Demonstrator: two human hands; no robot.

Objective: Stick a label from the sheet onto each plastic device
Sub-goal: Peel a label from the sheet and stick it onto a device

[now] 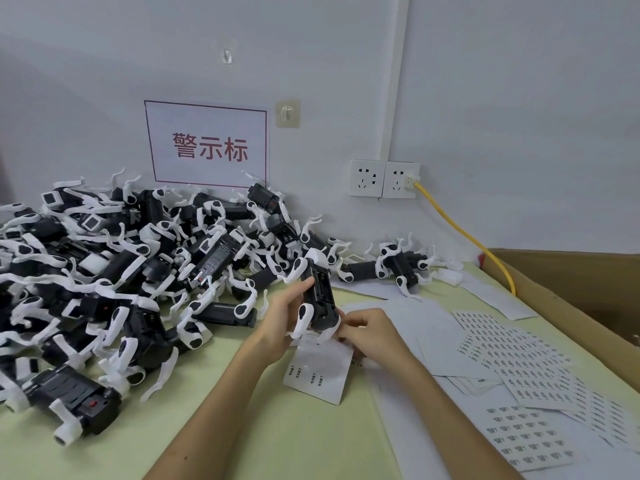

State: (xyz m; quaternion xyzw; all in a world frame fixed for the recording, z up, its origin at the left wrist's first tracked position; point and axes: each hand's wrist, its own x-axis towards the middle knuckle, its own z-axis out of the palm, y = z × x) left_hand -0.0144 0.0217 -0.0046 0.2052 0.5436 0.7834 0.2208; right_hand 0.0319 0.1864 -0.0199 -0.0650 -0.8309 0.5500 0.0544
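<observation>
My left hand [282, 318] grips a black plastic device with white legs [320, 299], held upright above the table, forefinger stretched along its side. My right hand [369, 332] has curled fingers at the device's lower end; whether they pinch a label is hidden. Just under both hands hangs a small label sheet [318, 375] with a few printed labels left on it. A large heap of the same black-and-white devices [131, 271] fills the left side of the table. A few more devices [391, 266] lie by the wall at the back.
Several full label sheets [526, 368] and bare backing papers [422, 327] are spread over the right of the pale green table [277, 434]. A cardboard box [571, 292] stands at the right edge. A yellow cable [464, 233] runs from the wall socket [398, 180].
</observation>
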